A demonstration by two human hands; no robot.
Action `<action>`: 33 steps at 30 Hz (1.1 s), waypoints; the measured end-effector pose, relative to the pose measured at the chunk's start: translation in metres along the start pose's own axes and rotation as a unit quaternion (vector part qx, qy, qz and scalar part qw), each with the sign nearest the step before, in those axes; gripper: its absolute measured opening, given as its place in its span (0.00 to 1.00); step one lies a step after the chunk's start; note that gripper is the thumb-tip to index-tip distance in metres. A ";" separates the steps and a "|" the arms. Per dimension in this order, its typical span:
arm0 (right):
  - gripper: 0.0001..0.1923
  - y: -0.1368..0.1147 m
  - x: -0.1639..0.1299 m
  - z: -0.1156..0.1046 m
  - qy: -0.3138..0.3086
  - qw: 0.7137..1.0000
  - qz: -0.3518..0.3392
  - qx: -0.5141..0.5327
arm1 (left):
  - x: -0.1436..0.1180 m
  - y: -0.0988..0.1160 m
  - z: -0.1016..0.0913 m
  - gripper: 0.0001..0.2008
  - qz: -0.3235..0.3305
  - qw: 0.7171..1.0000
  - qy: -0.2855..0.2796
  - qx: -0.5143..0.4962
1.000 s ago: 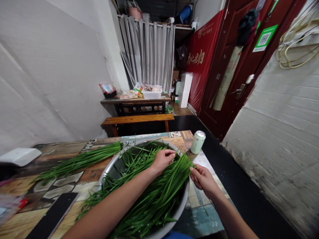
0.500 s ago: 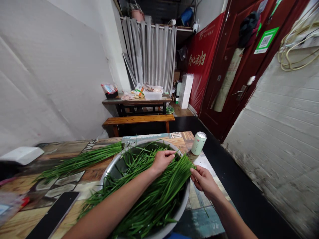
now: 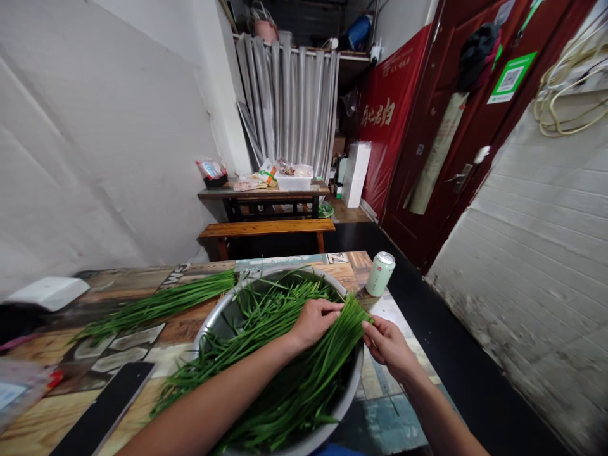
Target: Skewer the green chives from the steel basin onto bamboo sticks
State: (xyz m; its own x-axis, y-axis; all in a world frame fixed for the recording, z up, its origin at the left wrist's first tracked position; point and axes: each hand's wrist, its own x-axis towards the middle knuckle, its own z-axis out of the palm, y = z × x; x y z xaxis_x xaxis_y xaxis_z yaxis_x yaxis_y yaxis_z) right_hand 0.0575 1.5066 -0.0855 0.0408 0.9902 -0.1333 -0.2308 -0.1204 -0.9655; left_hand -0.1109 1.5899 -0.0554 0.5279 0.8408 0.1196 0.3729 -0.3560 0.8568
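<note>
A big metal basin (image 3: pixel 355 386) heaped with long garlic chives (image 3: pixel 256 332) stands before me on the table. Over its right side my right hand (image 3: pixel 388 345) pinches the ends of a bunch of chives (image 3: pixel 327 364) between thumb and fingers. The rest of that bunch trails down into the basin. My left hand (image 3: pixel 317 324) reaches across the basin, its thumb and fingertips closed at the near edge of the same bunch, a short way from the right hand. What lies between those fingertips is small and partly hidden.
On the patterned table (image 3: pixel 185 329) lies another bunch of chives (image 3: pixel 161 304) left of the basin. A dark phone (image 3: pixel 102 411) rests closer to me. A pale green can (image 3: pixel 380 275) stands near the right edge. Beyond are a wooden bench (image 3: pixel 266 228) and a second table (image 3: pixel 259 192).
My left hand has moved slightly down and right, its fingertips now closed at the bunch. The right hand keeps its pinch. The whole view has shifted a little.
</note>
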 end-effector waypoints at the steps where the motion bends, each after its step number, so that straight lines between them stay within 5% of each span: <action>1: 0.19 0.000 -0.001 0.000 0.000 1.000 0.000 -0.001 | 0.001 -0.002 -0.003 0.15 -0.013 1.000 -0.009 -0.014; 6: 0.18 0.006 -0.005 -0.006 0.012 1.000 0.004 -0.002 | 0.017 -0.014 -0.028 0.14 -0.055 0.994 0.024 0.089; 11: 0.19 0.012 -0.010 -0.011 0.019 1.000 0.013 -0.005 | 0.021 -0.026 -0.022 0.07 -0.074 0.970 -0.046 0.227; 20: 0.18 0.013 -0.010 -0.012 0.012 1.000 0.011 -0.014 | 0.021 -0.033 -0.018 0.03 -0.111 0.973 -0.036 0.200; 33: 0.17 0.002 0.005 -0.004 -0.015 1.000 0.005 -0.021 | 0.021 -0.026 -0.020 0.08 -0.030 0.984 0.022 0.176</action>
State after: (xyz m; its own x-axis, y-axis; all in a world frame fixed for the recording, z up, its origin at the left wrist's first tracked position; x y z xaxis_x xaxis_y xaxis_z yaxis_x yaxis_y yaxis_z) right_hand 0.0611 1.5113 -0.0893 0.0099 0.9906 -0.1363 -0.1892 -0.1320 -0.9730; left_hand -0.1250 1.6246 -0.0657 0.4665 0.8787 0.1012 0.6485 -0.4175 0.6365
